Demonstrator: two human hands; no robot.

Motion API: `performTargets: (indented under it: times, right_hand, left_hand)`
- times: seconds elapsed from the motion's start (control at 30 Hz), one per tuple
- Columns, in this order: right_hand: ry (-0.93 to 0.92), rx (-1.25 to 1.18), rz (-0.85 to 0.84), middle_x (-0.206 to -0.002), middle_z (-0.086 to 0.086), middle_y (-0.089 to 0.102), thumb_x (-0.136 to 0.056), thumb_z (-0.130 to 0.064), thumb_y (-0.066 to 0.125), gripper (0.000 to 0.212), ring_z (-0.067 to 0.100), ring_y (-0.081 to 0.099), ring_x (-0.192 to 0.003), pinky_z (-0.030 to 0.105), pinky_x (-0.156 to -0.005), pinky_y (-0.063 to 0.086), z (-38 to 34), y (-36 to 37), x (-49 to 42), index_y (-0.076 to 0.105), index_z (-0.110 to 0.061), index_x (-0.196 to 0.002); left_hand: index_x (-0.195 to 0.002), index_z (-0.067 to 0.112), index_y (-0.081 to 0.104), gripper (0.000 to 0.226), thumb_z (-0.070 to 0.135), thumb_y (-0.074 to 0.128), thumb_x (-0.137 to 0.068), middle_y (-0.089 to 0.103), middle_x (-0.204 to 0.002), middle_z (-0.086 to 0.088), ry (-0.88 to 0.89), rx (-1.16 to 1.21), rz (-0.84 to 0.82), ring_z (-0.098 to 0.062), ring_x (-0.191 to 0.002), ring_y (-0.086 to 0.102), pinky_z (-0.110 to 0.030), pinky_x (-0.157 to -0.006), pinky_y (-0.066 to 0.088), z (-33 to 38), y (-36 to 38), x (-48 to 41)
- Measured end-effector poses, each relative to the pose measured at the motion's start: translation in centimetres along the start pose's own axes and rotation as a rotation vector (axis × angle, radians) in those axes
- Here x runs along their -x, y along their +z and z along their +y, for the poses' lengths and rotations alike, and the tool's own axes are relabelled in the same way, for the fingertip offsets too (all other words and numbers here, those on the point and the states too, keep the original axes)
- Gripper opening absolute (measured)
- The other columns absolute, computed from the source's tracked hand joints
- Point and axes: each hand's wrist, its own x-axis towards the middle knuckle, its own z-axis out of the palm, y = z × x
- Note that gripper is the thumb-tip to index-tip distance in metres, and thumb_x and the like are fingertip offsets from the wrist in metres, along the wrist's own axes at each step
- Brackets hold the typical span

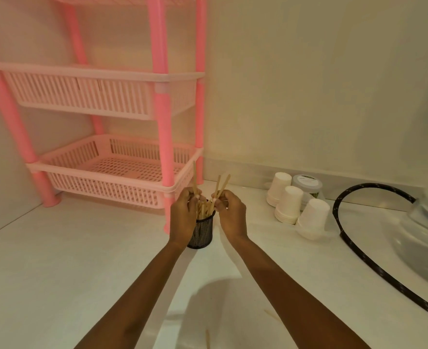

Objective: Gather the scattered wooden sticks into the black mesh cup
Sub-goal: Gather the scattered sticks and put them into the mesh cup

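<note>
Forearms are reaching straight forward over the white counter (57, 260), both hands meeting at the black mesh cup (203, 234). The left hand (182, 217) is pinching one flat wooden stick (195, 178) upright above the cup's rim; the right hand (231, 214) is curling closed around several thin sticks (221, 186) fanning upward. Two loose sticks (207, 338) are lying near the bottom edge.

black mesh cup (203, 231): upright on counter | wooden sticks (204, 209): bundle standing inside | 2 loose sticks (207, 339) near front edge
</note>
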Motion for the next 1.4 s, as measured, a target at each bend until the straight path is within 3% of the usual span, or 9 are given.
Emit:
performTargets:
  times: [0.1,0.2,0.33,0.53,0.67,0.83,1.1,1.2,1.4]
  right_hand:
    - [0.003,0.067,-0.009,-0.095,0.019,0.069,-0.086,0.001,0.053,0.012,0.026,0.062,-0.087,0.014,-0.066,0.040,0.9,0.5,0.1,0.063,0.003,-0.093]
    - [0.013,0.078,-0.021,-0.097,0.020,0.068,-0.086,0.000,0.054,0.012,0.028,0.063,-0.090,0.020,-0.074,0.044,1.1,0.7,0.0,0.063,0.005,-0.093]
    - [0.002,0.105,-0.060,-0.102,0.022,0.063,-0.087,-0.001,0.053,0.016,0.030,0.060,-0.094,0.033,-0.083,0.047,0.8,1.1,-0.2,0.063,0.005,-0.098]
    - [0.011,0.211,-0.150,-0.103,0.023,0.064,-0.086,-0.001,0.055,0.016,0.030,0.059,-0.095,0.018,-0.071,0.038,1.7,1.6,-0.3,0.063,0.005,-0.099]
    - [-0.017,0.275,-0.194,-0.106,0.023,0.056,-0.085,-0.003,0.057,0.020,0.031,0.056,-0.098,0.032,-0.083,0.046,1.4,1.7,-0.6,0.060,0.002,-0.104]
    - [-0.100,0.230,-0.151,-0.110,0.016,0.053,-0.089,0.002,0.045,0.037,0.018,0.052,-0.094,0.013,-0.072,0.035,0.6,1.1,-0.7,0.047,-0.010,-0.124]
    - [-0.208,0.547,-0.281,-0.126,0.013,0.054,-0.095,-0.007,0.040,0.032,0.025,0.056,-0.111,0.030,-0.093,0.046,1.2,0.6,-0.1,0.053,-0.008,-0.124]
    - [-0.270,0.636,-0.311,-0.148,0.010,0.036,-0.096,-0.008,0.036,0.043,0.022,0.035,-0.136,0.033,-0.113,0.030,1.5,0.4,0.2,0.035,-0.012,-0.139]
    - [-0.307,0.758,-0.433,-0.157,0.008,0.004,-0.099,-0.012,0.029,0.051,0.023,-0.002,-0.145,0.046,-0.118,0.008,1.3,-0.5,0.6,0.010,-0.014,-0.146]
  left_hand:
    - [-0.086,-0.001,0.061,0.018,-0.004,0.044,-0.090,0.068,-0.089,-0.019,0.033,-0.067,-0.003,-0.027,-0.086,0.062,-0.024,-0.080,0.047,-0.6,0.0,0.1]
    - [-0.086,-0.004,0.065,0.016,-0.005,0.049,-0.087,0.065,-0.094,-0.022,0.014,-0.134,0.055,-0.035,-0.102,0.057,-0.042,-0.095,0.047,-0.9,0.0,0.0]
    - [-0.083,-0.004,0.066,0.011,-0.007,0.055,-0.083,0.067,-0.091,-0.021,0.046,-0.263,0.128,-0.037,-0.097,0.055,-0.029,-0.090,0.036,-1.5,0.1,0.5]
    - [-0.080,-0.003,0.066,0.008,-0.007,0.058,-0.081,0.067,-0.084,-0.021,0.059,-0.177,0.128,-0.035,-0.083,0.057,-0.048,-0.086,0.047,-1.5,0.0,0.6]
    - [-0.087,-0.003,0.065,0.010,-0.002,0.055,-0.086,0.066,-0.094,-0.020,0.008,-0.133,0.097,-0.034,-0.095,0.056,-0.046,-0.094,0.044,-1.5,-0.3,0.5]
    - [-0.097,-0.004,0.064,0.017,0.000,0.049,-0.090,0.065,-0.106,-0.020,-0.007,-0.122,0.067,-0.033,-0.106,0.054,-0.045,-0.099,0.041,-1.5,-0.5,0.2]
    - [-0.130,0.003,0.045,0.036,0.002,0.042,-0.094,0.051,-0.133,-0.013,0.016,-0.131,0.033,-0.022,-0.125,0.043,-0.043,-0.114,0.030,-2.4,-0.2,1.2]
    - [-0.142,0.013,0.025,0.049,0.006,0.039,-0.096,0.037,-0.143,0.000,0.072,-0.156,0.047,-0.007,-0.129,0.030,-0.028,-0.111,0.024,-2.3,-0.3,1.5]
    - [-0.141,0.007,0.030,0.044,0.015,0.036,-0.098,0.031,-0.150,-0.013,0.138,-0.447,-0.074,-0.027,-0.142,0.021,-0.042,-0.117,0.018,-2.8,-0.5,1.3]
